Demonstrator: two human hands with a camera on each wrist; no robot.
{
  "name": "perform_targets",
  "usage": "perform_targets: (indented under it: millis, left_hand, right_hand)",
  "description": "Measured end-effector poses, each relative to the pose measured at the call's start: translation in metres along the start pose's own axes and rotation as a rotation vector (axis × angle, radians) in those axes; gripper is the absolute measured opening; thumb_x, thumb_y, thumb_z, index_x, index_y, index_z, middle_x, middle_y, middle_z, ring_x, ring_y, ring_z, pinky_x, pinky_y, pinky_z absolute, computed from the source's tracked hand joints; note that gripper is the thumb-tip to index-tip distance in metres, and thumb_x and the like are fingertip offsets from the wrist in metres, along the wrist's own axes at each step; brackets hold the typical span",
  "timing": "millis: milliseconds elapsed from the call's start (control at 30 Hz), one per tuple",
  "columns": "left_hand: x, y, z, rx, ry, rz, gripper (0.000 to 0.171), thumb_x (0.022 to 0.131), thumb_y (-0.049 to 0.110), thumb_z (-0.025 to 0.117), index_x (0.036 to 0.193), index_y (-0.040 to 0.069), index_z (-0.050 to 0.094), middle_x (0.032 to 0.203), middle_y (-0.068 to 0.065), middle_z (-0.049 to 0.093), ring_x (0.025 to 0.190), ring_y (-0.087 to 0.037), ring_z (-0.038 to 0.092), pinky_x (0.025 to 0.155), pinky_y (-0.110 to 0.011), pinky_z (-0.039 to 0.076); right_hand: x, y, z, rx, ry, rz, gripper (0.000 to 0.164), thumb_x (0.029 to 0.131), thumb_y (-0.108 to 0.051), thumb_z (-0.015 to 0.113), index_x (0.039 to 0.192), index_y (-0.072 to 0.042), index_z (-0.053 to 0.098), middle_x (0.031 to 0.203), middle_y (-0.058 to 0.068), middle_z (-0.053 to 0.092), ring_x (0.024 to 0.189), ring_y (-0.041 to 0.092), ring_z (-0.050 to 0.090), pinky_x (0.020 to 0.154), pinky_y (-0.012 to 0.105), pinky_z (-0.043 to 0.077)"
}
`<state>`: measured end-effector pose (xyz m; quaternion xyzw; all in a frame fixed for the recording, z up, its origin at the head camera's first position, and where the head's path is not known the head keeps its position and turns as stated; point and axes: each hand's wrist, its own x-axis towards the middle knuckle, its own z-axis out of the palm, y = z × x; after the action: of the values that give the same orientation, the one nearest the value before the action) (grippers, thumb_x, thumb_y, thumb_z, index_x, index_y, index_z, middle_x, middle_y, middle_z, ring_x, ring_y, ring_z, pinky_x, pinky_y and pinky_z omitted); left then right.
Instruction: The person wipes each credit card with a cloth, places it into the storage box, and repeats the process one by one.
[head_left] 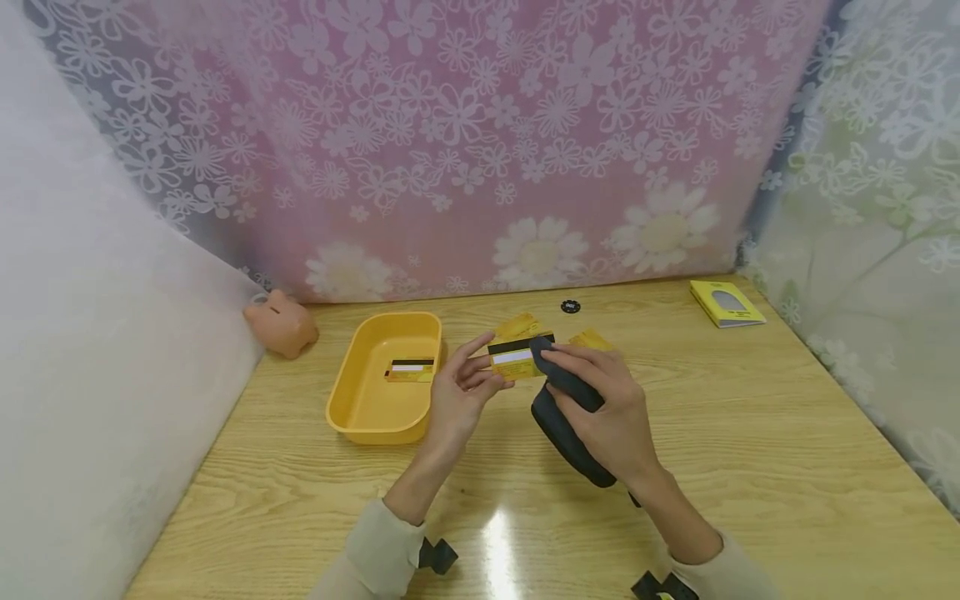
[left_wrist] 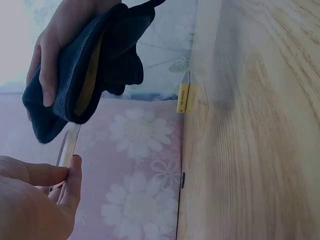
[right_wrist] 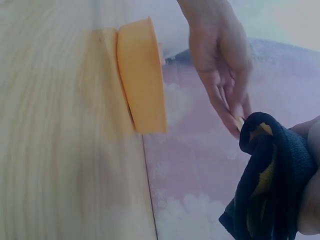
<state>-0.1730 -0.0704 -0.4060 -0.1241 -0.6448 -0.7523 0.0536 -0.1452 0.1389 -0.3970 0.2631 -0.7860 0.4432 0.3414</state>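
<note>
My left hand (head_left: 457,400) pinches a yellow card (head_left: 513,357) with a black stripe and a white strip, raised over the table. My right hand (head_left: 615,408) grips a folded dark blue cloth (head_left: 570,442), its upper fold lapping over the card's right end. Yellow shows inside the folds of the cloth (right_wrist: 285,175) in the right wrist view. Just left of my left hand stands a yellow-orange plastic tub (head_left: 381,436). A similar striped card (head_left: 410,372) lies in it. Behind my hands, partly hidden, are two more yellow cards, one left (head_left: 521,323) and one right (head_left: 591,338).
A pink piggy bank (head_left: 282,325) stands beyond the tub at the back left. Near the table's back edge lies a black round chip (head_left: 571,307). A yellow booklet-like item (head_left: 726,303) is at the back right. Flowered curtains (head_left: 465,150) border the wooden table (head_left: 757,467).
</note>
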Motion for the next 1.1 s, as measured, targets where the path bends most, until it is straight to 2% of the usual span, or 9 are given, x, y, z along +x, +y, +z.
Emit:
perform_targets:
  millis: [133, 267, 500, 700, 900, 1000, 1100]
  left_hand:
    - [0.0, 0.002, 0.002, 0.048, -0.04, -0.001, 0.054, 0.095, -0.003, 0.072, 0.144, 0.018, 0.063, 0.123, -0.02, 0.067, 0.097, -0.025, 0.072, 0.093, -0.044, 0.062]
    - [-0.001, 0.003, 0.004, 0.119, -0.072, -0.004, 0.054, 0.097, 0.0, 0.071, 0.144, 0.025, 0.063, 0.125, -0.013, 0.071, 0.106, -0.026, 0.073, 0.092, -0.035, 0.062]
    - [-0.003, 0.003, 0.006, 0.16, -0.109, 0.018, 0.056, 0.099, -0.005, 0.063, 0.149, 0.019, 0.059, 0.128, -0.011, 0.07, 0.109, -0.024, 0.072, 0.081, -0.026, 0.061]
    - [-0.005, 0.004, 0.004, 0.133, -0.086, -0.002, 0.056, 0.097, -0.007, 0.068, 0.144, 0.023, 0.063, 0.124, -0.015, 0.071, 0.106, -0.028, 0.072, 0.089, -0.031, 0.062]
    - [-0.004, 0.005, 0.003, 0.088, -0.064, -0.001, 0.059, 0.094, -0.015, 0.065, 0.142, 0.021, 0.066, 0.12, -0.019, 0.068, 0.101, -0.035, 0.07, 0.087, -0.037, 0.064]
    - [-0.004, 0.004, 0.003, 0.067, -0.063, -0.002, 0.059, 0.094, -0.016, 0.064, 0.142, 0.019, 0.065, 0.119, -0.021, 0.066, 0.1, -0.036, 0.069, 0.088, -0.04, 0.064]
    - [-0.004, 0.004, 0.002, 0.082, -0.042, -0.007, 0.058, 0.093, -0.012, 0.069, 0.141, 0.02, 0.066, 0.118, -0.02, 0.067, 0.098, -0.035, 0.07, 0.088, -0.041, 0.064]
  right_hand:
    - [-0.001, -0.005, 0.012, 0.018, -0.037, -0.006, 0.049, 0.083, 0.002, 0.085, 0.127, -0.016, 0.076, 0.133, 0.005, 0.069, 0.12, 0.027, 0.058, 0.096, 0.027, 0.053]
    - [-0.001, -0.01, 0.023, 0.032, -0.07, -0.007, 0.047, 0.086, -0.001, 0.083, 0.128, -0.018, 0.076, 0.134, 0.003, 0.068, 0.116, 0.024, 0.058, 0.093, 0.034, 0.055]
    - [-0.005, -0.017, 0.033, 0.015, -0.088, -0.009, 0.048, 0.085, 0.001, 0.083, 0.129, -0.018, 0.076, 0.134, 0.005, 0.068, 0.114, 0.025, 0.058, 0.092, 0.042, 0.056]
    - [-0.006, -0.013, 0.032, -0.088, -0.016, -0.06, 0.056, 0.076, 0.007, 0.088, 0.125, -0.017, 0.077, 0.131, 0.004, 0.07, 0.107, 0.026, 0.06, 0.08, 0.047, 0.062]
    - [-0.004, -0.003, 0.022, -0.132, 0.043, -0.054, 0.057, 0.074, 0.01, 0.089, 0.124, -0.016, 0.078, 0.13, 0.005, 0.071, 0.107, 0.028, 0.061, 0.08, 0.05, 0.061]
    - [-0.006, 0.002, 0.015, -0.142, 0.057, -0.011, 0.055, 0.075, 0.009, 0.088, 0.123, -0.016, 0.078, 0.129, 0.005, 0.071, 0.109, 0.029, 0.06, 0.084, 0.045, 0.059]
    - [-0.009, 0.009, 0.01, -0.15, 0.061, 0.029, 0.054, 0.076, 0.007, 0.087, 0.124, -0.017, 0.078, 0.13, 0.006, 0.071, 0.112, 0.03, 0.06, 0.092, 0.034, 0.056]
